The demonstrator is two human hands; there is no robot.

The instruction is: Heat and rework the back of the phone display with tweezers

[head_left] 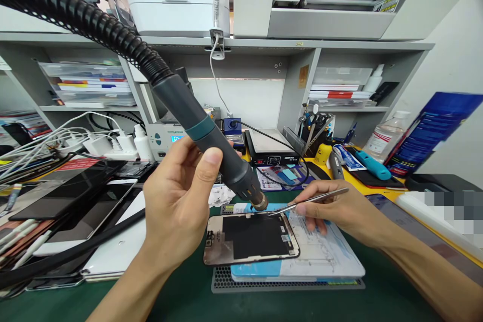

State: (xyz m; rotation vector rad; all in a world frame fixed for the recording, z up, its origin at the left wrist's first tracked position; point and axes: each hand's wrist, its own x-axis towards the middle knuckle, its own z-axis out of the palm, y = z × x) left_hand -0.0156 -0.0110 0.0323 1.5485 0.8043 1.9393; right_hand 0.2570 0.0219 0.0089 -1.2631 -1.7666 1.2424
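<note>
My left hand (181, 196) is closed round the dark handle of a hot air gun (215, 146), whose metal nozzle points down at the upper edge of a phone screen assembly (252, 238). Between the fingers and thumb of my right hand (332, 206) are slim metal tweezers (320, 197), their tips near the nozzle at that same edge. The screen lies back side up, partly on a blue and white box (324, 251). Beneath the box is a grey perforated mat (222, 282).
Phones (64, 191) and cables lie at the left, beside a station with a lit display (166, 138). Behind the work stand a flat device (273, 148) and a tool holder (317, 131). Bottles (388, 136) and a blue can (433, 131) are at the right.
</note>
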